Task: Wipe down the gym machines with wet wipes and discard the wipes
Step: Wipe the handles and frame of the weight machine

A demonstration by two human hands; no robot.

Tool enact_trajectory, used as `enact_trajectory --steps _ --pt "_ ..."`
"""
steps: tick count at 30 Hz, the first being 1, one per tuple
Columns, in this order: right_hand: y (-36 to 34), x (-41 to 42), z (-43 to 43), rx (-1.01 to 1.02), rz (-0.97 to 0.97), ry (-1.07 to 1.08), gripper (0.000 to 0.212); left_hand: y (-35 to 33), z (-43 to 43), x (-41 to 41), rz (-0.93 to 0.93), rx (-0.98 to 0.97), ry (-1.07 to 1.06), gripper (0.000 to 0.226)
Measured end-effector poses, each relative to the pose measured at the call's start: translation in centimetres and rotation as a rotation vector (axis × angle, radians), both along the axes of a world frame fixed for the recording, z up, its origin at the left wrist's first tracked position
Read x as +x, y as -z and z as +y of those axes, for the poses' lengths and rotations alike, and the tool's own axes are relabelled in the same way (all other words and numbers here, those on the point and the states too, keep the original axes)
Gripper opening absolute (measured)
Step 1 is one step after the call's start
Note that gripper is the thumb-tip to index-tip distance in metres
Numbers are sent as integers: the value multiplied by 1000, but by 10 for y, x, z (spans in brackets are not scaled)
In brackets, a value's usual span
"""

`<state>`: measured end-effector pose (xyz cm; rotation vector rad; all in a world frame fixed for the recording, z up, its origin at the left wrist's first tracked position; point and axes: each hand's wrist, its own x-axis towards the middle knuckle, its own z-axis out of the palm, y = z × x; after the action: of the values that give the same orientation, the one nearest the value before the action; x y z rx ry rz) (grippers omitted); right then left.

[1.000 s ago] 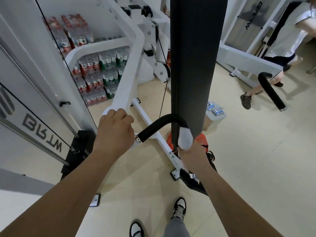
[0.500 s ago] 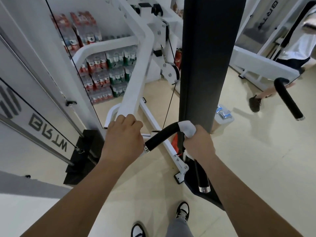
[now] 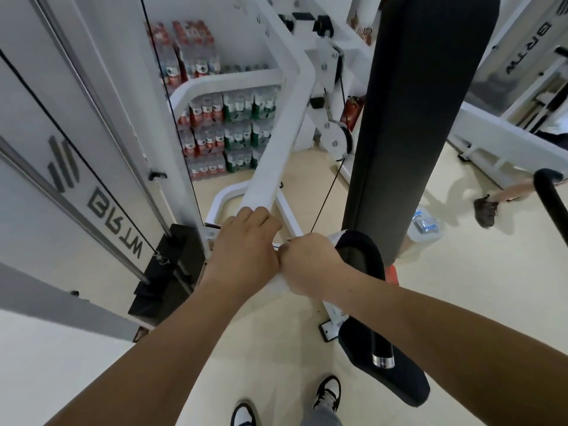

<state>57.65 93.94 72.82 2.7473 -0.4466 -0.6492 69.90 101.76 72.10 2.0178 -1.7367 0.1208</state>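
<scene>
At the centre of the frame the right hand (image 3: 310,262) is curled round the wet wipe (image 3: 278,285) on the black handle (image 3: 373,250), touching the left hand (image 3: 246,244), which grips the white frame bar (image 3: 276,155); squeezing firmly and twisting should clean the grip all round.

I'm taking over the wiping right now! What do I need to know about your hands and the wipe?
Left hand: holds the end of the white frame bar.
Right hand: fingers grip the wet wipe round the black handle, up against the left hand.
Done: this handle is being wiped; how much is clean cannot be told.
Left: finish the handle, wipe the tall black pad and the other machines, then discard the wipe.
</scene>
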Motion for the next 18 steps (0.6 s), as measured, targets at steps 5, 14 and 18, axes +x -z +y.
enact_trajectory --steps 5,14,18 --pt "-28 -13 -25 68 16 90 18 0 1 4 47 -17 -9 36" --pt "-3 -102 -27 693 -976 1290 18 -3 0 5 14 -4 -38 34" --pt "29 -124 18 644 -1003 1523 23 0 -1 4 -46 19 -40 35"
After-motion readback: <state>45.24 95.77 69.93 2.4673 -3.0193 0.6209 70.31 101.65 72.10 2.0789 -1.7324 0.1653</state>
